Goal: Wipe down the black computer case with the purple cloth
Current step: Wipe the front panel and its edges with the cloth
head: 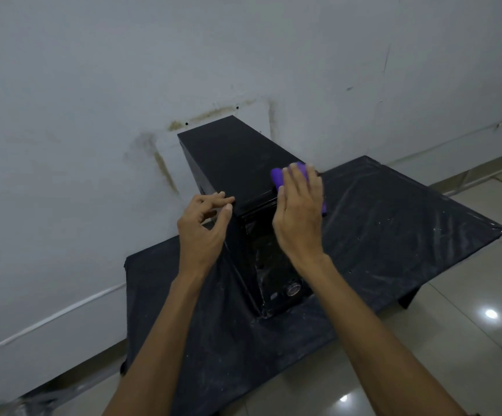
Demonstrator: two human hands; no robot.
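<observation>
In the head view, a tall black rectangular metal computer case (pixel 231 157) stood upright on a low surface (pixel 394 211) draped in a black, crinkled plastic sheet. Its far end was close to a stained white wall (pixel 123 85). The case sat toward the middle of the surface, with its front panel facing the camera and a small round button (pixel 293 289) low on that panel.

A folded purple cloth (pixel 276 177) lay on the near right part of the case's top and hung a little over the right edge. The right hand (pixel 299 214) lay flat over it, fingers straight and close together, pressing the cloth onto the case. Only the left and lower right bits of the cloth showed around the hand.

The left hand (pixel 203 229) was at the near left corner of the top. Its fingers were loosely bent and held nothing, and the index tip and thumb tip touched the corner edge. Both bare forearms reached in from the bottom of the view. Glossy pale floor tiles (pixel 469 325) lay to the right of the surface.
</observation>
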